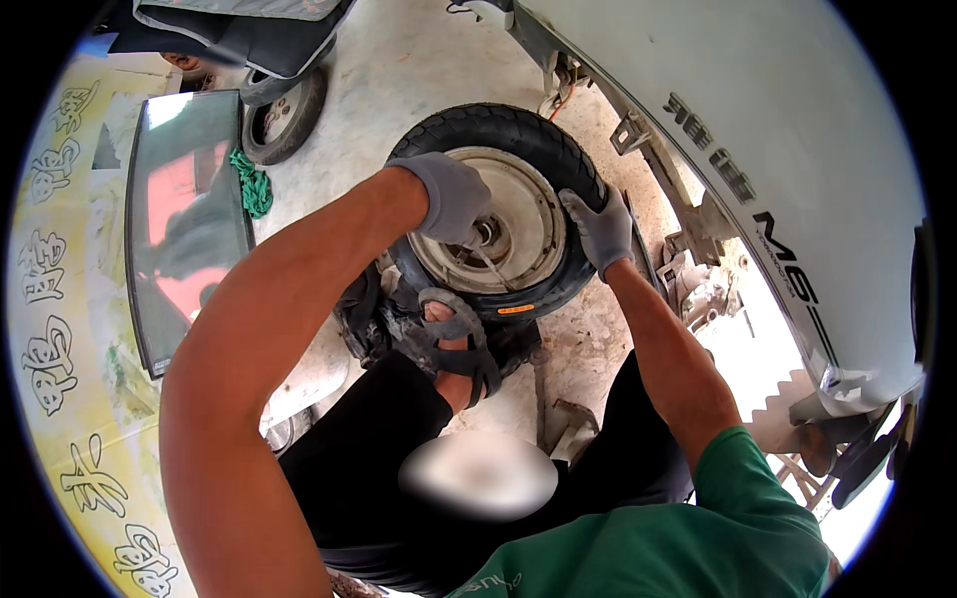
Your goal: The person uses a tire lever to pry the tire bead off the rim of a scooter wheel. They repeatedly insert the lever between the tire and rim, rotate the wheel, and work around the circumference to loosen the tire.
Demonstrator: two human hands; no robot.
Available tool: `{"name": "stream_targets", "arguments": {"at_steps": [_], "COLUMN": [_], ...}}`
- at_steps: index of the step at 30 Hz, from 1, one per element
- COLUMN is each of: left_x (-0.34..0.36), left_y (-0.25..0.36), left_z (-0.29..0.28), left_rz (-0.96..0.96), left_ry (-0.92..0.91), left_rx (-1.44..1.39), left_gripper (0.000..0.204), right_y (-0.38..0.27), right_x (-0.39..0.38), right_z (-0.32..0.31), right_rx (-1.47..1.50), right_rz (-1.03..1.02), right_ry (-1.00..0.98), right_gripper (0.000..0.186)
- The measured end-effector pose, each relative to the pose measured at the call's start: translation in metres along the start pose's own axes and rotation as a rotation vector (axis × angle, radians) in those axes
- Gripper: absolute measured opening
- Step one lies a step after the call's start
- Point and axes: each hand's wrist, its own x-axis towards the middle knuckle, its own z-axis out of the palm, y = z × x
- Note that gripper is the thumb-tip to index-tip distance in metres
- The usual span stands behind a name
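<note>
In front of me a wheel with a black tyre (pixel 488 125) and a worn, pale metal hub (pixel 533 234) is tipped with its side facing up toward me. My left hand (pixel 454 197), in a grey glove, is curled closed at the hub's centre, beside the round axle opening (pixel 487 235). A thin pale rod or ridge shows below its fingers; what the hand grips is mostly hidden. My right hand (pixel 604 229), gloved alike, holds the tyre's right edge with the thumb on the sidewall. An orange label (pixel 515 310) sits on the near sidewall.
My sandalled foot (pixel 459 344) is close to the wheel's near edge, by dark cloth (pixel 371 317). A pale vehicle panel (pixel 797 130) flanks the right. On the left are a glass pane (pixel 189 219), a green rag (pixel 251 185) and another wheel (pixel 289 118).
</note>
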Motion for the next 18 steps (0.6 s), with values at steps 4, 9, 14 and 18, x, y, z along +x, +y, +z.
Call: {"name": "stream_targets", "arguments": {"at_steps": [4, 9, 14, 18], "left_x": [0.006, 0.016, 0.015, 0.020], "left_y": [-0.012, -0.023, -0.028, -0.030], "left_z": [0.002, 0.004, 0.000, 0.004], "left_rz": [0.062, 0.082, 0.095, 0.101], "left_ry": [-0.020, -0.041, -0.055, -0.049], "left_rx": [-0.042, -0.070, -0.122, -0.094], "left_gripper": [0.046, 0.046, 0.043, 0.042], "right_y": [-0.001, 0.012, 0.005, 0.000], "right_x": [0.000, 0.007, 0.004, 0.001], "right_z": [0.003, 0.005, 0.006, 0.005], "right_rx": [-0.002, 0.129, 0.096, 0.045], "right_rz": [-0.030, 0.025, -0.007, 0.011], "right_ry": [0.036, 0.001, 0.015, 0.021], "right_gripper": [0.061, 0.062, 0.064, 0.067]}}
